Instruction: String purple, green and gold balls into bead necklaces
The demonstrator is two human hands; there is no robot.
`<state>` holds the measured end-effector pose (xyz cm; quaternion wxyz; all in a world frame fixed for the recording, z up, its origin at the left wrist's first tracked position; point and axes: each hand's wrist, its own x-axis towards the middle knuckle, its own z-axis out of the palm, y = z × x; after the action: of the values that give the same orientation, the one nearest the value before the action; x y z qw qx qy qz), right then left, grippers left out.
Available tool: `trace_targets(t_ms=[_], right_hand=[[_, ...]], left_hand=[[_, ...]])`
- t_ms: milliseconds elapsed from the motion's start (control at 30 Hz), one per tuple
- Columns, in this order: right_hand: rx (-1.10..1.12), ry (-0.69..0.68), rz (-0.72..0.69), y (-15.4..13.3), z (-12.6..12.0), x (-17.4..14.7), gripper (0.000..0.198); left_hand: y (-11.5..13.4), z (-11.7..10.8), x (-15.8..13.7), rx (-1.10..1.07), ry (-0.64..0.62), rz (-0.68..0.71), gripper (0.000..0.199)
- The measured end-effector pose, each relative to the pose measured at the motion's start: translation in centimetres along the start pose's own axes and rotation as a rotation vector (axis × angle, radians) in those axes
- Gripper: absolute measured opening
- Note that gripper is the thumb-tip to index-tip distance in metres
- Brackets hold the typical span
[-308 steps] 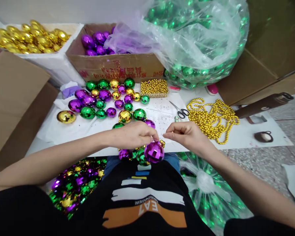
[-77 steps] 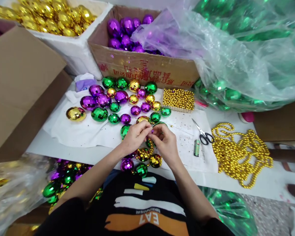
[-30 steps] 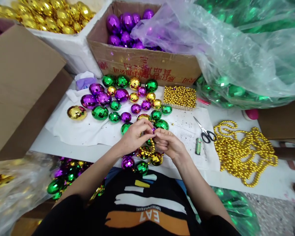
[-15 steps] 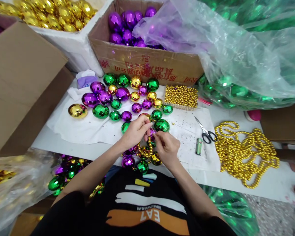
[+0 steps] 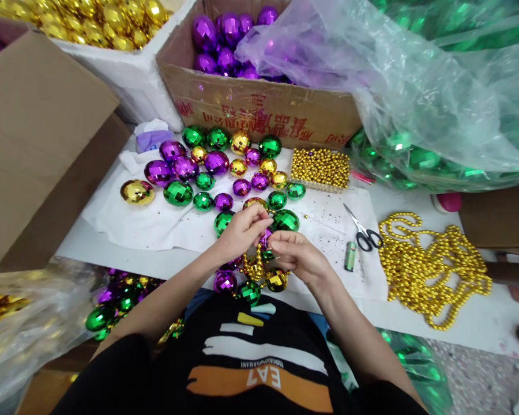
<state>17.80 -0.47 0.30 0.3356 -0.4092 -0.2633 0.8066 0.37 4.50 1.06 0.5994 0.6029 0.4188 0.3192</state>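
My left hand (image 5: 243, 230) is closed in a pinch near the middle of the table, with a thin pale thread at its fingertips. Close beside it, my right hand (image 5: 300, 253) pinches the same thread, its fingers partly curled. Below them hangs a short strand of gold beads (image 5: 246, 266), among faceted balls such as a green one (image 5: 249, 292), a purple one (image 5: 225, 282) and a gold one (image 5: 277, 279). A green ball (image 5: 286, 220) sits just beyond my right fingers. My hands hide part of the thread and some balls.
Loose purple, green and gold balls (image 5: 177, 193) lie on a white cloth (image 5: 112, 222). A tray of small gold beads (image 5: 320, 168), scissors (image 5: 363, 235), a small green tube (image 5: 350, 256) and heaped gold bead chains (image 5: 432, 271) are rightward. A carton (image 5: 259, 112) of purple balls stands behind.
My right hand has shifted slightly right and turned, its fingers loosening from a tight fist into a flatter pinch. My left hand stays nearly in place.
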Motion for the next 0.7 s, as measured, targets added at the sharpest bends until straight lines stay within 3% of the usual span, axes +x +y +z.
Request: trace_targets(t_ms=[133,267,367,433,600,700], right_hand=[[0.272,-0.020,0.019,-0.3,-0.5,-0.1,0.034],[0.344,0.040,-0.002,-0.1,-0.5,-0.1,0.034],[0.355,0.080,-0.015,0.0,-0.3,-0.1,0.034],[0.346,0.100,-0.033,0.0,-0.2,-0.1,0.032],[0.239,0.200,-0.085,0.4,0.2,-0.1,0.035],[0.208,0.255,-0.095,0.5,0.6,0.1,0.040]], left_hand=[[-0.2,-0.4,-0.4,-0.014,-0.079,0.157,0.017],[0.2,-0.6,-1.2,0.190,-0.137,0.260,0.019],[0.6,-0.4,-1.3,0.274,-0.109,0.277,0.015],[0.7,-0.2,-1.0,0.238,-0.070,0.255,0.019],[0.7,-0.3,-0.2,-0.055,-0.002,0.005,0.035],[0.9,-0.3,-0.1,-0.105,0.003,-0.024,0.037]])
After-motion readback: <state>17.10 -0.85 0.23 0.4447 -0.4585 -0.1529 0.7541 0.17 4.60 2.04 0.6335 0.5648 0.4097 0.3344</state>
